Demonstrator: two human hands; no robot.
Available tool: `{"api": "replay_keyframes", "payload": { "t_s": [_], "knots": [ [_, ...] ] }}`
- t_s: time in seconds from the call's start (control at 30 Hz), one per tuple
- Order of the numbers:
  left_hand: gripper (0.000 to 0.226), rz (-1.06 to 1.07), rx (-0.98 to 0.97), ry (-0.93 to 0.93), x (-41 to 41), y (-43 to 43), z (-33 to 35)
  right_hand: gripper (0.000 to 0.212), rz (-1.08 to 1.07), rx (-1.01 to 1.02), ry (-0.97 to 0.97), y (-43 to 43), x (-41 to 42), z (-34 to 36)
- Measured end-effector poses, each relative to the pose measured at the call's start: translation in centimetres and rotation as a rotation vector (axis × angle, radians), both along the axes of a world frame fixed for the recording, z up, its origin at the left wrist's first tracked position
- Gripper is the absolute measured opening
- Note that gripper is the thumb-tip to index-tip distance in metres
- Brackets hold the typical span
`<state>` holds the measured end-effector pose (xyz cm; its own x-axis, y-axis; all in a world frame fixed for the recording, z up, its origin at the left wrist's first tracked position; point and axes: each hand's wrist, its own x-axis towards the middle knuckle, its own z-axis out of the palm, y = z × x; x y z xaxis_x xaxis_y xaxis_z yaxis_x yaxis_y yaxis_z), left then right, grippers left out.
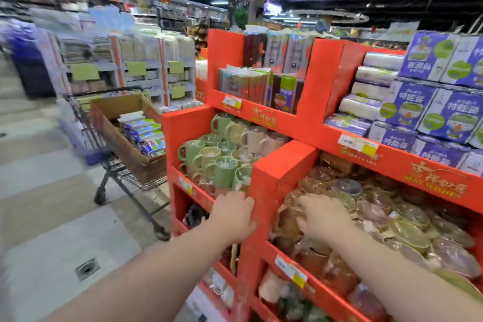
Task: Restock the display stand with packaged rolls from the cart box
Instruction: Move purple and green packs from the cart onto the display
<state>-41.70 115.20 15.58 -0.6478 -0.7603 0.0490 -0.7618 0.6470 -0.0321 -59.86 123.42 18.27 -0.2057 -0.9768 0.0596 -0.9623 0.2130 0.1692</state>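
The red display stand point(283, 162) fills the right half of the view. Its upper right shelf holds purple and white packaged rolls point(407, 104). A shopping cart point(109, 165) stands to the left, carrying a cardboard box point(122, 144) with more packaged rolls point(146, 136) inside. My left hand point(232, 217) rests on the stand's front corner post, fingers relaxed and holding nothing. My right hand point(324, 217) lies spread over wrapped goods on the middle shelf, holding nothing that I can see.
Green and beige mugs point(222, 154) fill the stand's left shelf, and wrapped glassware point(392, 212) the right one. Tall boxed goods point(279, 86) stand on top. Store shelving point(125, 65) lines the aisle behind. A floor drain point(87, 268) sits at lower left.
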Motion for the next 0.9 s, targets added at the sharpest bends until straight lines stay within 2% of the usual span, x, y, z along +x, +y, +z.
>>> {"api": "replay_keyframes", "payload": {
  "t_s": [0.17, 0.47, 0.7, 0.9],
  "knots": [
    [0.039, 0.226, 0.119, -0.016, 10.2, 1.0, -4.3, 0.032, 0.159, 0.094, -0.048, -1.1, 7.1, -4.7],
    [0.048, 0.525, 0.370, -0.063, 27.8, -0.1, -11.2, 0.032, 0.409, 0.265, -0.112, -9.2, 21.2, -10.6],
    [0.047, 0.677, 0.434, -0.095, 40.5, -6.6, -13.4, 0.035, 0.461, 0.278, -0.169, -19.9, 33.0, -11.5],
    [0.047, 0.708, 0.440, -0.101, 46.4, -13.1, -13.9, 0.042, 0.443, 0.332, -0.230, -26.8, 37.5, -14.0]
  ]
}}
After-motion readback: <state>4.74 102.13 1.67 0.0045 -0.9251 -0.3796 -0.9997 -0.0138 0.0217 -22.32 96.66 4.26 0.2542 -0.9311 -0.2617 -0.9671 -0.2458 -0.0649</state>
